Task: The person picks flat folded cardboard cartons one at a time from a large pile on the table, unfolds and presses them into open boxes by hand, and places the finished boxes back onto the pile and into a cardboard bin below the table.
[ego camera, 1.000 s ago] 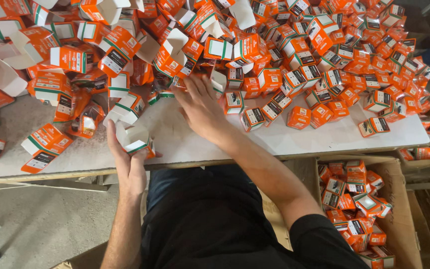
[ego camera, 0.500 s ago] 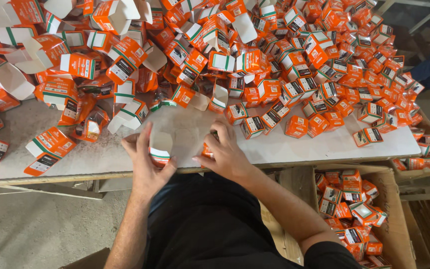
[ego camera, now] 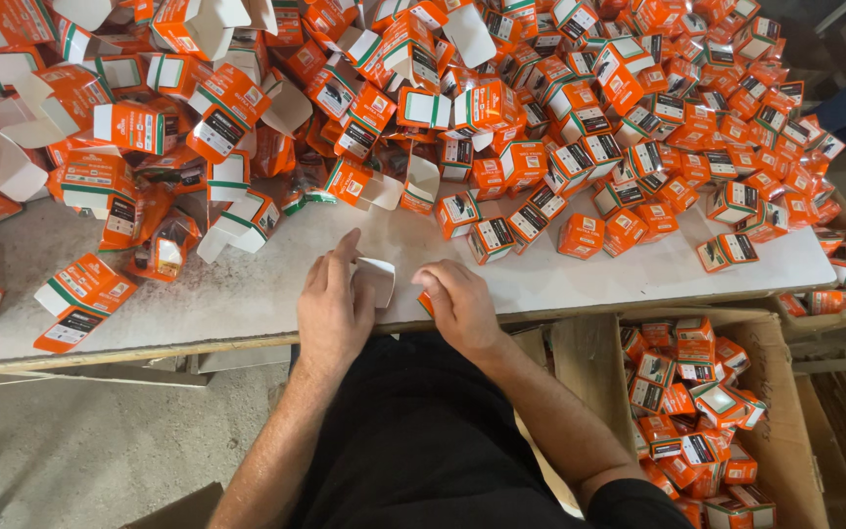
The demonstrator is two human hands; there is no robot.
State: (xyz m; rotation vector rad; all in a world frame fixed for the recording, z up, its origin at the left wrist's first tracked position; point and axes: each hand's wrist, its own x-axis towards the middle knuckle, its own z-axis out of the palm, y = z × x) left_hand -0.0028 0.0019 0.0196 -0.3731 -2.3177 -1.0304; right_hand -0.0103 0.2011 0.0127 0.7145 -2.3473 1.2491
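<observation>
Mostly unfinished: left hand (ego camera: 333, 309) and right hand (ego camera: 459, 306) pinch one small box (ego camera: 376, 279) at the near table (ego camera: 247, 294) edge, a far heap (ego camera: 462, 108) still open, a right carton (ego camera: 785, 441) part-filled.

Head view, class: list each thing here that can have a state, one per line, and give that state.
Small carton: flap open, white inside showing, held between both hands.
Left hand: fingers on the carton's left side.
Right hand: curled at the carton's right end.
Heap of orange cartons: loose; many near the left with flaps open.
Cardboard box: open, partly filled with orange cartons.
Table: bare near its front edge.
</observation>
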